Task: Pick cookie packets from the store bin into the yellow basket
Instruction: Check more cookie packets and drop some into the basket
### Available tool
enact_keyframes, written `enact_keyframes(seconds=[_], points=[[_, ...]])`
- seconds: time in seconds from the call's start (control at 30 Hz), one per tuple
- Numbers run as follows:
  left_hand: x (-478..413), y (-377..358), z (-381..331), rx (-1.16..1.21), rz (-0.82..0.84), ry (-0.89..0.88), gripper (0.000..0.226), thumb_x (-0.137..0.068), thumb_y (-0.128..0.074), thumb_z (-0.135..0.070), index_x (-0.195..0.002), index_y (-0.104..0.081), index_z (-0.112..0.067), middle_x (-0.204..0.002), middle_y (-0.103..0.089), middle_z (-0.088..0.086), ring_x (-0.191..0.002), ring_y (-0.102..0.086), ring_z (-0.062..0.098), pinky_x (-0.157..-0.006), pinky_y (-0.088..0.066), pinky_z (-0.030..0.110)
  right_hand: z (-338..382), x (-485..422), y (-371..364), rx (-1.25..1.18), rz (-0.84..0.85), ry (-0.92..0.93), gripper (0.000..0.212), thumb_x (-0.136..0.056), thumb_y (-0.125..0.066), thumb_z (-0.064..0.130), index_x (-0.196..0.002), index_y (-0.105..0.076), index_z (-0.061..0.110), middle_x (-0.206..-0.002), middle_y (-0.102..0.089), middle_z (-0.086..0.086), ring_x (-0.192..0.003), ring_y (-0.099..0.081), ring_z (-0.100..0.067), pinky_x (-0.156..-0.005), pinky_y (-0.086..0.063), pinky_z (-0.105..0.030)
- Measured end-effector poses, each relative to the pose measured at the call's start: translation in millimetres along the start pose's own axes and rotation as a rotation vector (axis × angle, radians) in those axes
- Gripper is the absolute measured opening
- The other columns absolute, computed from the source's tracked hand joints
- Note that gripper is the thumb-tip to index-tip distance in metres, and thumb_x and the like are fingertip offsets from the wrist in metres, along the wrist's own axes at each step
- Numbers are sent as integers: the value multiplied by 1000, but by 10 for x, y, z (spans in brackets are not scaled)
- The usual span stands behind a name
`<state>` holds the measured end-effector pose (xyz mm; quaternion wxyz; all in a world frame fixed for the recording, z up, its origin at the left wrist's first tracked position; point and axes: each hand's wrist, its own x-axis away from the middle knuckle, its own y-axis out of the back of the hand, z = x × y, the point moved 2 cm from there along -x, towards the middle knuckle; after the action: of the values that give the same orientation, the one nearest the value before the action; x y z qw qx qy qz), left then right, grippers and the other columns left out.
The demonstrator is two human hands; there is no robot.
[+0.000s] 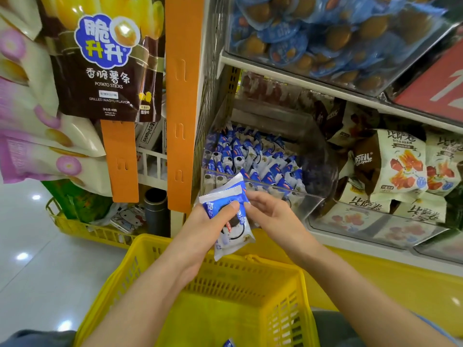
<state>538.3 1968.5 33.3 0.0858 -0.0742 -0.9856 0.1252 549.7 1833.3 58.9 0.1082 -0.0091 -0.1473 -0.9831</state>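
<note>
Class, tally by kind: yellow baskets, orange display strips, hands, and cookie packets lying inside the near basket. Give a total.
Yellow baskets: 2, near basket and floor basket
Orange display strips: 2, wide strip and narrow strip
Hands: 2, left hand and right hand
Packets inside near basket: 1, blue packet
Total: 7

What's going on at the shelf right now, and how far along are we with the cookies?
A person is at a snack shelf. Their left hand grips a small stack of blue-and-white cookie packets above the yellow basket, and the right hand pinches the stack's right edge. The clear store bin behind holds many more. One loose packet already lies in the basket, so picking is underway; the held stack has not been dropped in yet.
</note>
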Motion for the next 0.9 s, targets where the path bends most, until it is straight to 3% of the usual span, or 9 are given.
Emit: enact_keyframes(seconds=[0.07,0.17,0.23,0.3,0.4,0.53,0.67,0.8,0.9], points=[[2,6,-2,-35,-13,-8,43,-87,-59,-31,-128,-49,-28,-108,-70,0,-95,-68,13,-77,-56,30,30,-22,36,28,12,9,23,-92,-53,11,-113,-60,15,-106,-69,-5,-83,-67,-7,-66,-52,-14],[-3,73,-7,-182,-135,-41,39,-89,-57,-30,-127,-48,-24,-111,-66,-3,-94,-65,7,-60,-50,12,98,-134,193,112,-80,52,19,-88,-60,21,-105,-60,29,-101,-68,8,-85,-65,2,-66,-49,-8],[-13,119,-12,-203,-192,-19,38,-91,-55,-27,-127,-47,-18,-113,-63,1,-97,-63,12,-64,-52,16,146,-310,388,120,-254,58,24,-88,-60,26,-112,-59,27,-100,-66,12,-87,-63,3,-64,-47,-7],[-24,137,-26,-182,-212,0,36,-92,-54,-28,-125,-47,-18,-112,-63,2,-98,-63,14,-69,-52,19,191,-555,595,139,-446,88,30,-88,-61,25,-118,-59,17,-103,-67,3,-83,-63,0,-62,-47,-8],[-57,133,-57,-135,-214,23,31,-93,-51,-31,-122,-47,-22,-110,-64,2,-94,-65,13,-63,-51,17,201,-918,763,376,-596,85,36,-88,-62,25,-121,-59,10,-111,-65,-6,-82,-61,-4,-66,-46,-15],[-87,128,-82,-85,-212,53,29,-94,-49,-32,-121,-47,-25,-108,-65,3,-93,-66,15,-65,-52,22,113,-1221,772,606,-486,43,42,-85,-67,24,-120,-58,3,-112,-64,-13,-99,-60,-19,-85,-47,-26],[-96,123,-111,-64,-227,63,25,-93,-50,-33,-117,-47,-26,-109,-65,3,-95,-65,15,-64,-51,20,51,-1349,741,723,-310,-116,44,-81,-72,24,-118,-59,4,-98,-62,-8,-88,-54,-14,-78,-42,-22],[-114,115,-136,-45,-218,50,23,-93,-51,-34,-115,-45,-28,-109,-64,0,-96,-64,13,-60,-50,15,71,-1429,787,892,-253,-242,35,-80,-71,26,-106,-63,4,-105,-65,-11,-88,-60,-21,-76,-48,-29],[-136,114,-154,-27,-221,28,28,-93,-51,-33,-119,-47,-24,-105,-64,0,-94,-64,13,-67,-52,20,39,-1486,735,894,-263,-268,39,-79,-72,27,-105,-64,0,-102,-66,-14,-91,-64,-26,-83,-52,-33]])
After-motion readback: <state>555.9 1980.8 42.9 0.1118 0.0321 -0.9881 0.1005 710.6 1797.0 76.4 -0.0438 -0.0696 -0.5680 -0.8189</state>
